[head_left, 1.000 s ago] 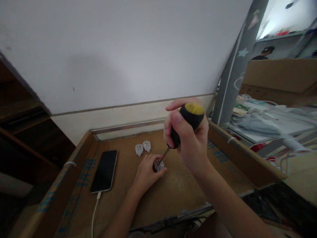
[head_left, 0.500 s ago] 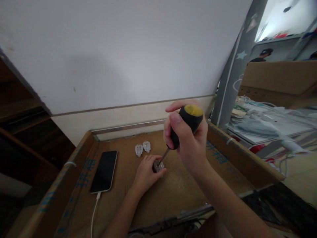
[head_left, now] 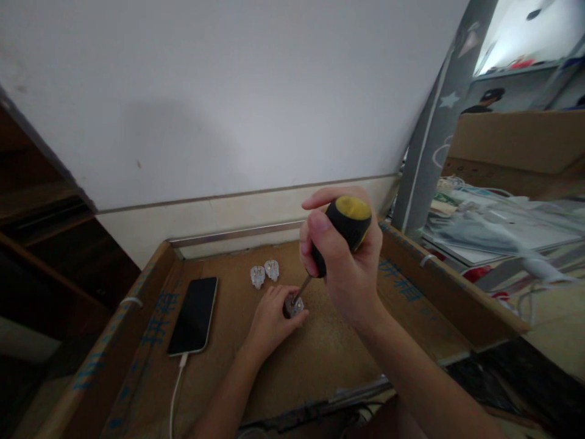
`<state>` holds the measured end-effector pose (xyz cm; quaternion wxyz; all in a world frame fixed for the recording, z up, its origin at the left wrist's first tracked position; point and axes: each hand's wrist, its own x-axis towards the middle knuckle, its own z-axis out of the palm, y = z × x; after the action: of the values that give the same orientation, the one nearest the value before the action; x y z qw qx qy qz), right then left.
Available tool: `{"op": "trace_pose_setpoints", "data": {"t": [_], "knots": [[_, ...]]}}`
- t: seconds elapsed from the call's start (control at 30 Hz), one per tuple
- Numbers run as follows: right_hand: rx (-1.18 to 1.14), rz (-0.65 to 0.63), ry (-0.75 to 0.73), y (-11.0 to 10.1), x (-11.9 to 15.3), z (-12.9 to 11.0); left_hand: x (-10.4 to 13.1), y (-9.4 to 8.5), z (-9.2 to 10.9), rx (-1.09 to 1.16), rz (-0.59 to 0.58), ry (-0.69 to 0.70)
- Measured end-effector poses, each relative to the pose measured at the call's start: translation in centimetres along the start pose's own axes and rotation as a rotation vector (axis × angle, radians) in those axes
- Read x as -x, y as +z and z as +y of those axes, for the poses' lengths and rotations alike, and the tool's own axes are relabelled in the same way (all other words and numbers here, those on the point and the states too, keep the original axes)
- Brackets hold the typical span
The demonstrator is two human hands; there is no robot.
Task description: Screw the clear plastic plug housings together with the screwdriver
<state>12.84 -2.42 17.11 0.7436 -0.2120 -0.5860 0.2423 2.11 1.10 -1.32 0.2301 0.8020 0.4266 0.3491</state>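
My right hand (head_left: 345,256) is wrapped round the black and yellow handle of a screwdriver (head_left: 351,218). The tool slants down to the left, and its tip meets the top of a small clear plug (head_left: 297,306). Fingers and thumb of my left hand (head_left: 273,314) close round that plug and press it to the cardboard. Part of the plug is hidden by those fingers. Just beyond my left hand lie two similar clear plug pieces, a left one (head_left: 257,277) and a right one (head_left: 272,269), with small metal parts in them.
A phone (head_left: 194,316) with a white cable (head_left: 175,390) lies at the left. The shallow cardboard tray (head_left: 347,360) has raised walls at both sides. Behind it stands a white wall (head_left: 256,110). Right of the grey post (head_left: 423,152) are plastic bags (head_left: 484,228) and a distant person (head_left: 489,100).
The screwdriver handle and my right hand have shifted very slightly left. The tip stays on the plug, and my left hand keeps its hold.
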Motion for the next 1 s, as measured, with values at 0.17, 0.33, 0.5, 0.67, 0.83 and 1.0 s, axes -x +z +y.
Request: {"op": "trace_pose_setpoints", "data": {"t": [0.17,0.33,0.5,0.67,0.83,1.0], "knots": [[-0.011,-0.047,0.04,-0.1,-0.1,0.0,0.0,0.0,0.0,-0.014,0.015,0.0],[0.332,-0.045,-0.06,-0.5,-1.6,0.2,0.1,-0.2,0.3,-0.056,0.004,-0.018],[0.568,-0.144,-0.204,-1.3,-3.6,-0.9,0.2,-0.5,0.8,-0.046,-0.013,-0.028],[0.185,-0.464,0.125,-1.1,-4.5,-2.0,0.3,-0.5,0.7,-0.05,-0.011,-0.028],[-0.166,-0.691,0.314,-0.4,-5.0,-1.7,0.3,-0.5,0.6,-0.043,0.006,-0.023],[0.351,-0.225,-0.109,0.0,-4.8,-0.7,0.3,-0.5,0.7,-0.052,-0.01,-0.031]]}}
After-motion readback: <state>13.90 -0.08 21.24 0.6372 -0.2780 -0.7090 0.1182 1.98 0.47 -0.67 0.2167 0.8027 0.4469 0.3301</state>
